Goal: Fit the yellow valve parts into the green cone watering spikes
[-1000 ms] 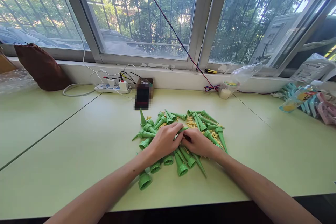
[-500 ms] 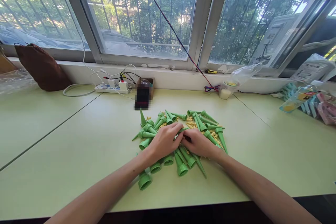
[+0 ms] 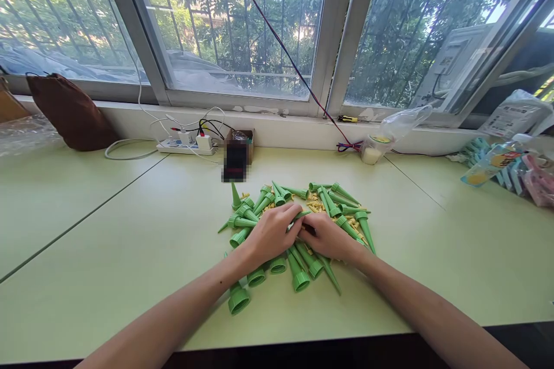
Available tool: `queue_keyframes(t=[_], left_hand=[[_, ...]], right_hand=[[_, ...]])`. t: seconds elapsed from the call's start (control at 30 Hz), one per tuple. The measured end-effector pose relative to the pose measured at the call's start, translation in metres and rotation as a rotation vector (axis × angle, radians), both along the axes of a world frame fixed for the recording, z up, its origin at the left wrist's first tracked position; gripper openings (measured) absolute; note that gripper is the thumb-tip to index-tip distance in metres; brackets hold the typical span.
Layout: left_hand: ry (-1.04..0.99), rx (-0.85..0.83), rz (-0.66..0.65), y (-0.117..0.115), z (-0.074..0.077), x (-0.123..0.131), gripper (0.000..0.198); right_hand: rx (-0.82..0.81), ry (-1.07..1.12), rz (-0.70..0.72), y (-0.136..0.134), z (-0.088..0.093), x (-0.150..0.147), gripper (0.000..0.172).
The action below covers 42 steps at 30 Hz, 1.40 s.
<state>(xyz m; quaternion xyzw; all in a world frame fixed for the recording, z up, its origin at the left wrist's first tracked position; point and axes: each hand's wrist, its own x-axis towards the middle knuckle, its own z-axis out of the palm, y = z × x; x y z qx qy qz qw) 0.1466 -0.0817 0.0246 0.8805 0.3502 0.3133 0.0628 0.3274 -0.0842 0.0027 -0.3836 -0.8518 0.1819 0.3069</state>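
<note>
Over a pile of green plastic cone spikes, my two hands meet with their fingertips close together. My left hand (image 3: 273, 230) is closed around a green cone spike (image 3: 303, 214), whose tip points right toward my other hand. Most of that spike is hidden by the fingers. My right hand (image 3: 326, 234) is closed in a pinch by the tip; what its fingers hold is hidden. Several loose cone spikes (image 3: 299, 277) lie around and below both hands, many with ribbed, open wide ends. Small yellow pieces (image 3: 315, 203) are scattered among them.
A power strip (image 3: 186, 147) with plugs and cables lies by the window wall, beside a small box (image 3: 249, 144) and a blurred dark object (image 3: 235, 160). A brown bag (image 3: 71, 112) stands left. At right are a bagged cup (image 3: 375, 149) and a plastic bottle (image 3: 491, 162).
</note>
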Motion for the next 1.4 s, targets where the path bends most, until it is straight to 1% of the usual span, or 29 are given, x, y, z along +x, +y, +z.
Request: queue_keyframes(t=[0.27,0.5,0.63,0.8,0.83,0.9,0.93,1.03,1.1,1.17,1.27,1.33,1.4], left_hand=[[0.0,-0.009,-0.001,0.001,0.0,0.0,0.011],[0.016,0.002,-0.014,0.003,-0.002,-0.002,0.011],[-0.001,-0.013,-0.024,0.005,-0.002,-0.004,0.012],[-0.046,-0.042,-0.022,0.007,0.0,-0.004,0.013],[-0.061,-0.039,-0.011,0.007,0.0,-0.004,0.014],[-0.091,-0.028,0.018,0.008,0.0,-0.004,0.014],[-0.105,-0.02,0.034,0.008,0.0,-0.004,0.014],[-0.127,0.004,0.065,0.008,0.0,-0.004,0.014],[-0.143,0.015,0.079,0.008,0.0,-0.004,0.013],[-0.167,0.02,0.092,0.007,0.0,-0.004,0.013],[-0.207,0.021,0.105,0.007,0.001,-0.003,0.018],[-0.23,0.018,0.116,0.007,0.001,-0.003,0.02],[-0.245,0.019,0.122,0.008,0.001,-0.003,0.018]], right_hand=[[0.008,0.031,0.05,0.001,-0.002,0.002,0.025],[0.04,0.057,0.003,0.003,-0.006,-0.001,0.023],[0.03,0.069,-0.012,0.002,-0.001,-0.002,0.02],[0.03,0.097,-0.014,-0.002,0.009,0.0,0.017],[0.031,0.092,-0.016,-0.003,0.012,0.001,0.016],[0.021,0.065,0.011,-0.005,0.017,0.004,0.006],[0.018,0.051,0.016,-0.006,0.019,0.005,0.005],[0.01,-0.006,0.019,-0.006,0.022,0.009,0.016],[0.006,-0.057,0.014,-0.006,0.021,0.01,0.018],[0.014,-0.107,0.004,-0.005,0.018,0.01,0.015],[0.039,-0.165,-0.014,-0.005,0.014,0.007,0.009],[0.043,-0.191,-0.022,-0.006,0.013,0.006,0.009],[0.043,-0.206,-0.028,-0.007,0.013,0.007,0.011]])
